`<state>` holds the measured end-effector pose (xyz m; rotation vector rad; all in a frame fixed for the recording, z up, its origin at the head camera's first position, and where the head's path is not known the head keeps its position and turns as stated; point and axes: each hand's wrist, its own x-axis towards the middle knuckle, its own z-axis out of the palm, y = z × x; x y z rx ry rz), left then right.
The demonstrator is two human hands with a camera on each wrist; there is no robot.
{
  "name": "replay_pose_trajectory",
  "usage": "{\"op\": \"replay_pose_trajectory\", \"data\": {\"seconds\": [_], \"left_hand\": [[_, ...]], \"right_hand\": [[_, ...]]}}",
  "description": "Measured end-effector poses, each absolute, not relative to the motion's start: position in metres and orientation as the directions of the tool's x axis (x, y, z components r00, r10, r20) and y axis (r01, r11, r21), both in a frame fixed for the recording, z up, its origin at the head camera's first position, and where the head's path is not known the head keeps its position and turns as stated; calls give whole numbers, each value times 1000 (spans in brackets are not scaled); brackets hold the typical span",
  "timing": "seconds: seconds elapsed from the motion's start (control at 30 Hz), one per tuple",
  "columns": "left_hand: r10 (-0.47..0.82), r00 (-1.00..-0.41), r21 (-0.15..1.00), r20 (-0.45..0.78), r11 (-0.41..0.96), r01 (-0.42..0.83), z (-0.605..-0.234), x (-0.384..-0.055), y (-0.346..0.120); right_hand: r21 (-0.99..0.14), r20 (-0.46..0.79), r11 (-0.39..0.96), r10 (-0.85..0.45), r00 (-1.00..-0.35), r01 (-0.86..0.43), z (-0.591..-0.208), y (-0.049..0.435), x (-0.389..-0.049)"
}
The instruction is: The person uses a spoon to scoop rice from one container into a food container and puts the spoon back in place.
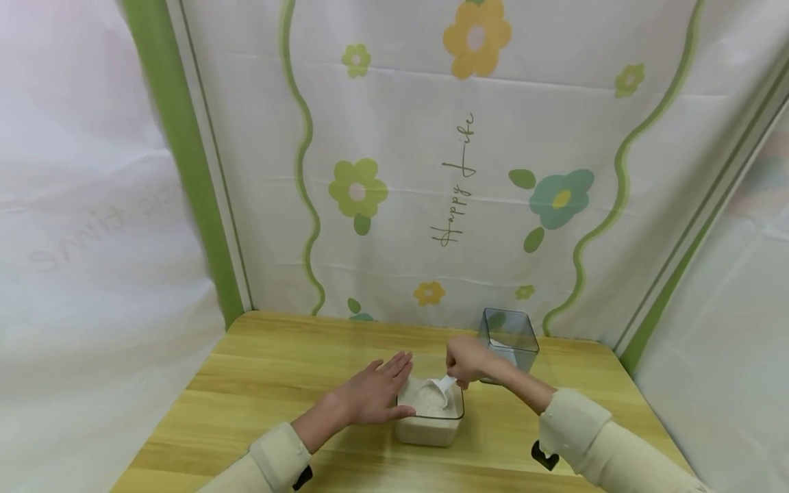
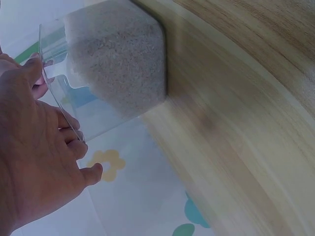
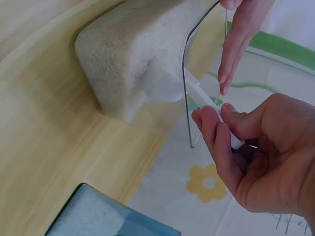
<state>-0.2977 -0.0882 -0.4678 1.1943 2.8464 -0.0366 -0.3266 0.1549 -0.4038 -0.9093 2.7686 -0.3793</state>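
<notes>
A clear square container (image 1: 453, 417) with rice (image 1: 428, 400) in it stands on the table. My left hand (image 1: 372, 395) rests along its left rim, fingers extended and thumb at the near corner. In the left wrist view the left fingertips (image 2: 76, 147) are at the clear rim. With thumb and fingers, my right hand (image 1: 468, 357) grips the handle of a white scoop (image 1: 445, 383). In the right wrist view the scoop's bowl (image 3: 165, 87) is inside the container, down at the rice. Rice hides part of the bowl.
Behind and right of the right hand stands a blue-grey see-through container (image 1: 524, 340) with something whitish in it. The wooden table (image 1: 265, 370) ends at a white flowered curtain (image 1: 394, 267) at the back. Curtains also hang at both sides.
</notes>
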Motion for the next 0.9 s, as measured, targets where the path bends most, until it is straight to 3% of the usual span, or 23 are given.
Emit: {"op": "replay_pose_trajectory", "data": {"seconds": [0.33,0.53,0.9], "left_hand": [[708,-704,-1,-63,705,709,-468,-300,-87],[713,-699,-2,-59,700,714,-467,-300,-88],[712,-701,19,-50,702,712,-468,-298,-88]], "right_hand": [[-585,-222,744,-531,-818,-325,-408,175,-329],[-740,-265,656,-489,-831,-149,-416,183,-326],[-847,-281,531,-481,-831,-21,-431,197,-318]]}}
